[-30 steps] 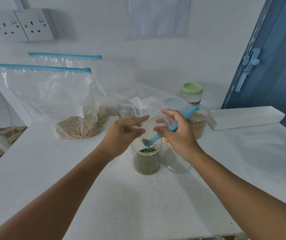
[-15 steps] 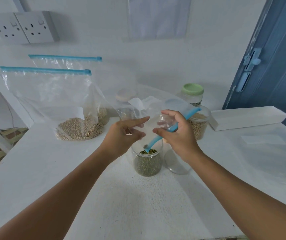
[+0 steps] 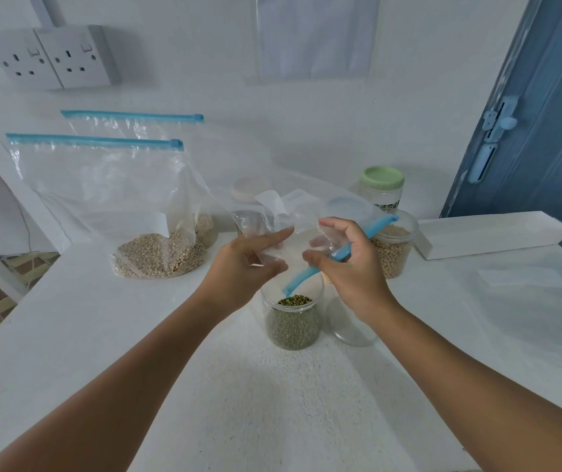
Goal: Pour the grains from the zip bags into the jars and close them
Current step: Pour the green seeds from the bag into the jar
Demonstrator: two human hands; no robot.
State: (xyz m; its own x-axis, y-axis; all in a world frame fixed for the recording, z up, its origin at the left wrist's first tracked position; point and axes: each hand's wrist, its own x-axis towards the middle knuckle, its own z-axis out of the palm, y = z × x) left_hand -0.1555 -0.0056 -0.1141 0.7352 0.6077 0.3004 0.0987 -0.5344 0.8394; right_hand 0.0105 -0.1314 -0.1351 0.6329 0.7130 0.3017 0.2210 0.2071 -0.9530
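Both hands held the emptied zip bag (image 3: 293,233) over the open jar of green grains (image 3: 293,318) near the counter's (image 3: 102,335) middle: left hand (image 3: 242,264) pinching the film, right hand (image 3: 351,264) curled around its blue zip strip. Pouring looked finished; next, set the bag aside and lid the jar.

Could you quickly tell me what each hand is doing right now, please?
Left hand: pinches the clear side of the emptied zip bag.
Right hand: grips the same bag at its blue zip strip.
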